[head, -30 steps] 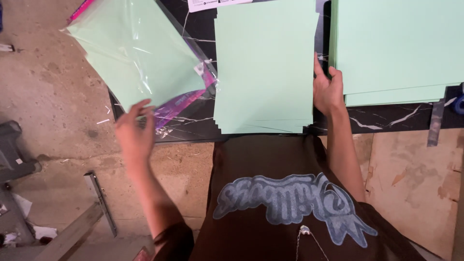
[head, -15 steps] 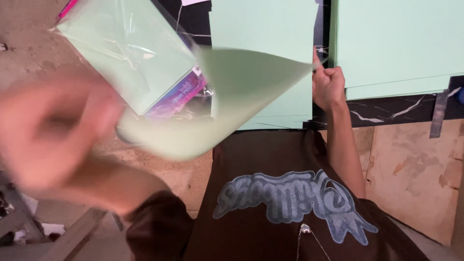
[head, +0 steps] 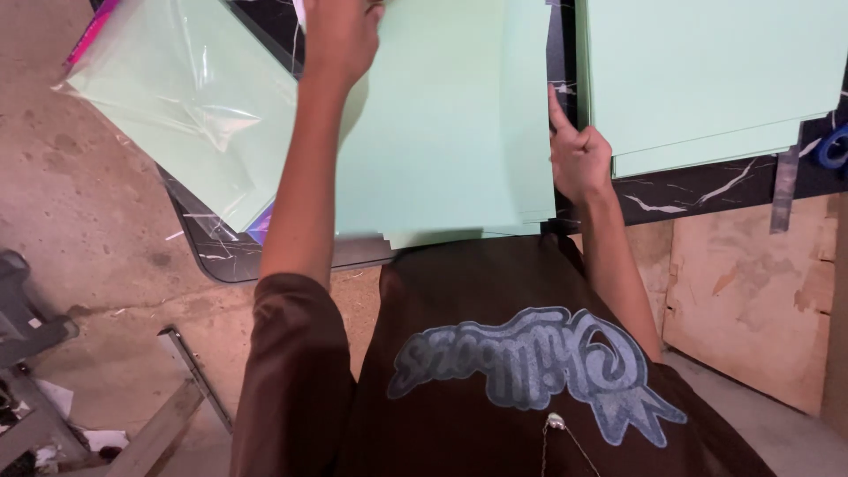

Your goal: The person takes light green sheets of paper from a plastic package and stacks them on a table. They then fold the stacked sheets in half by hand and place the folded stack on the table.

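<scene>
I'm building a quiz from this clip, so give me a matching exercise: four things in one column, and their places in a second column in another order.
Things:
1. left hand
2. right hand
3. clear plastic bag of green sheets
4. second stack of green sheets

Places:
A. far right on the dark table
B. at the right edge of the middle green stack
C. hanging over the table's left corner
D. at the top of the middle stack

Pairs: 1-D, 2-B, 3-C, 4-A
</scene>
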